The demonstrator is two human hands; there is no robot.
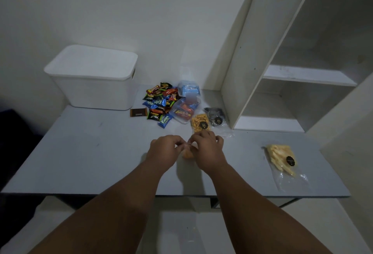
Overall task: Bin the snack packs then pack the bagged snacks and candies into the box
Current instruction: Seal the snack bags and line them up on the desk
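Left hand [164, 146] and right hand [207, 146] both pinch the mouth of the orange-snack bag [186, 154], near centre. Hold it upright, pinch tight; white bin [92, 78] far left is lidded.

Only arms and hands of the person show. The left forearm [117, 203] and the right forearm [244, 199] fill the lower part of the frame, bare along all the length that is visible. Just below the centre, the left hand [164, 148] and the right hand [207, 149] are bare too, with rounded knuckles and short fingers; the dim light hides finer detail of the nails.
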